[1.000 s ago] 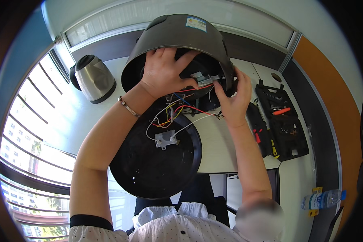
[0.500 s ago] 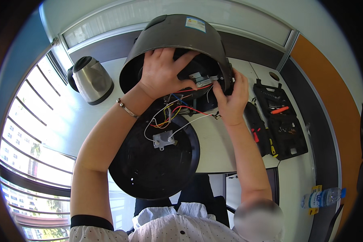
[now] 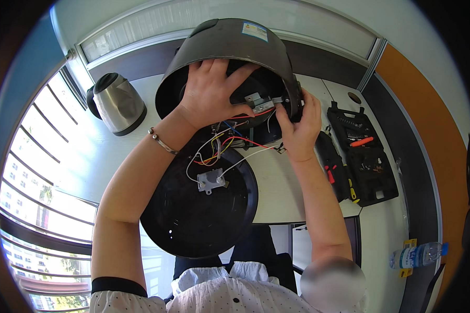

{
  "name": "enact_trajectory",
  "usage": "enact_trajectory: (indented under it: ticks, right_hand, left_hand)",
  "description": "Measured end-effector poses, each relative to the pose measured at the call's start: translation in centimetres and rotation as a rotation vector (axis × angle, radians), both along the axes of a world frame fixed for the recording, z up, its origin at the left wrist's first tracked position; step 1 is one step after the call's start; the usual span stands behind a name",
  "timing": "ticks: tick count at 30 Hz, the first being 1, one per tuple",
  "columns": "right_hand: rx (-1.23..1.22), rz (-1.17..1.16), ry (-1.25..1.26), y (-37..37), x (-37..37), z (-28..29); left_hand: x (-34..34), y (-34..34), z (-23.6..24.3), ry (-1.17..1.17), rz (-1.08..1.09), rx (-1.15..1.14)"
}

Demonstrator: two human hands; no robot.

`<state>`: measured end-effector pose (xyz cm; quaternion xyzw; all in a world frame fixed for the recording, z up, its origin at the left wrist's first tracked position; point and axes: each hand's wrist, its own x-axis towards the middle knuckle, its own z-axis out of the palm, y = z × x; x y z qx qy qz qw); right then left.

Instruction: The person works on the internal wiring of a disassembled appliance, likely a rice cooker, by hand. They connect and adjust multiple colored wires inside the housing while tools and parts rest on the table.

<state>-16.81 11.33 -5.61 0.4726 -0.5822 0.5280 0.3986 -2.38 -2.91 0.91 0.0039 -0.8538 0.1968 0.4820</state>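
Observation:
A dark round shell of an electric cooker [image 3: 219,44] lies tipped on its side on the table, its opening toward me. My left hand [image 3: 210,94] reaches into the opening with fingers spread; what the fingertips touch is hidden. At the right rim, my right hand [image 3: 303,130] grips the shell, thumb inside beside a metal bracket [image 3: 261,103] and fingers outside. Red, white, yellow and blue wires [image 3: 216,148] run from the shell to a black round cover [image 3: 203,224] in front of it. White wires meet a small grey metal part [image 3: 211,181] on that cover.
A steel electric kettle [image 3: 119,104] stands at the left. On the right lies an opened black tool case [image 3: 368,175] with red-handled and yellow-handled tools around it. A water bottle [image 3: 420,255] lies at the far right, and a barred window [image 3: 42,198] is at the left.
Almost nothing differs. The shell and both hands have shifted very slightly, and my grip at the rim stays the same.

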Motion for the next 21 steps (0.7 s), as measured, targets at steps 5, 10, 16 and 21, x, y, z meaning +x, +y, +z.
enact_trajectory:
  ticks: [5,10,16,21]
  right_hand:
    - [0.002,-0.006,0.011,0.07,0.1,0.19]
    - [-0.019,0.026,-0.032,-0.01,0.24,0.12]
    - [0.003,0.057,-0.131,0.08,0.51,0.28]
    - [-0.003,0.078,-0.154,0.02,0.79,0.4]
  left_hand:
    - [-0.21,0.06,-0.03,0.004,0.011,0.0]
    - [-0.35,-0.26,-0.06,0.044,0.014,-0.066]
    - [-0.44,-0.6,0.03,0.076,0.014,-0.132]
    - [-0.29,-0.87,-0.01,0.111,0.002,-0.164]
